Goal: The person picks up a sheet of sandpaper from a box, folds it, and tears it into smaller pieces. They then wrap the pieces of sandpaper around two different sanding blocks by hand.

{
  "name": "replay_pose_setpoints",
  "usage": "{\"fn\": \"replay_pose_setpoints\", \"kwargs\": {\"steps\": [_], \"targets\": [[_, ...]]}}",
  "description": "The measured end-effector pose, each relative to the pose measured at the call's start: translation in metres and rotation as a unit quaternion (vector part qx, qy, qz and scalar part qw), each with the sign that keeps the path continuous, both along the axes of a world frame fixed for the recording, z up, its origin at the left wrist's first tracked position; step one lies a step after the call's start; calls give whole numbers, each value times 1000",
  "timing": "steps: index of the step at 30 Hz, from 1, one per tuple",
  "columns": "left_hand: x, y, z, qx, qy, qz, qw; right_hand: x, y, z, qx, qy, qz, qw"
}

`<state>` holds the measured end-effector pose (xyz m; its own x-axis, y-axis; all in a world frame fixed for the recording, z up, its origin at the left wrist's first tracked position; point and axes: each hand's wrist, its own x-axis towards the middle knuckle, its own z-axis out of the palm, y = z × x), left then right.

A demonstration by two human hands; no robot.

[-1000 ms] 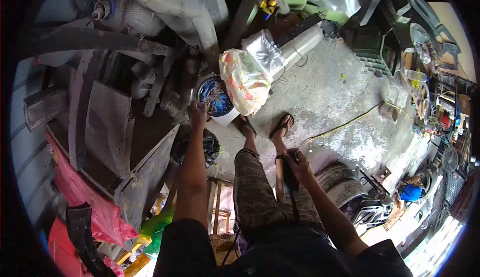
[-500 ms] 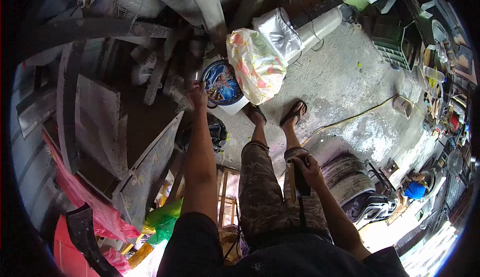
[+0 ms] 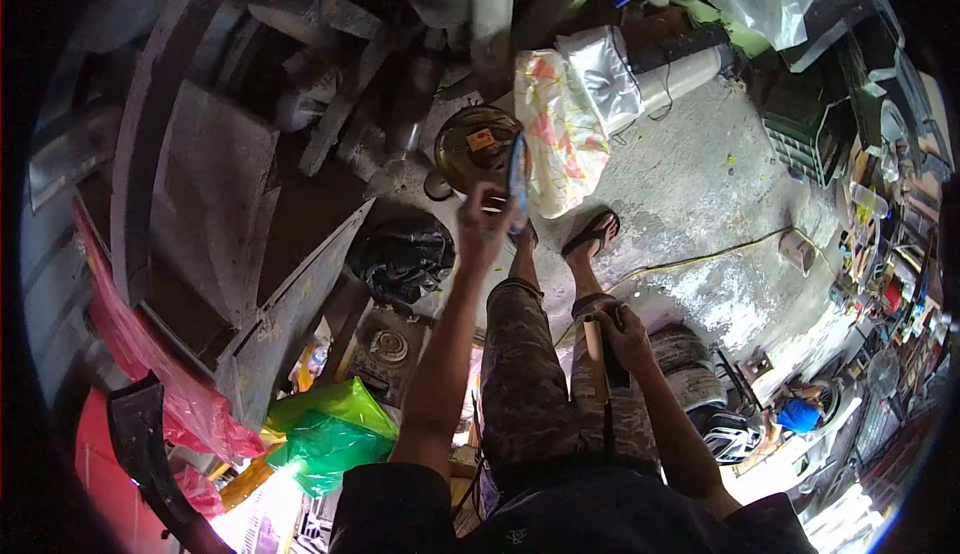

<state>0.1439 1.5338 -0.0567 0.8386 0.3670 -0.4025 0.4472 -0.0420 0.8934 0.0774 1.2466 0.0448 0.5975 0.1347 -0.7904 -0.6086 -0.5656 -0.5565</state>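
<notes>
My left hand [image 3: 484,222] is closed on a round lid [image 3: 517,176] with a blue top, tilted up so that it shows nearly edge-on. Just beyond the hand is an uncovered round tub [image 3: 455,159], with a small orange-yellow item [image 3: 481,140] and dark things inside. By my knee, my right hand [image 3: 622,334] is wrapped round the top of a long, flat, dark object [image 3: 616,369] with a pale strip along its side; its exact kind does not show.
A flowered plastic bag [image 3: 560,139] and a silver bag [image 3: 603,74] lie right of the tub. A black bag [image 3: 405,259] rests on the near left side. Stacked tires [image 3: 690,364] stand at right. A yellow cord [image 3: 700,256] crosses the concrete floor.
My left hand has lifted the blue lid off the tub and swung it up and to the right, exposing the inside. My right hand stays by my knee. The view has shifted slightly.
</notes>
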Motion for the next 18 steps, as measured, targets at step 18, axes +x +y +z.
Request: {"fn": "replay_pose_setpoints", "kwargs": {"steps": [18], "targets": [[46, -77, -8, -33, -9, 90, 995, 15, 9, 6, -6, -42, 92, 995]]}}
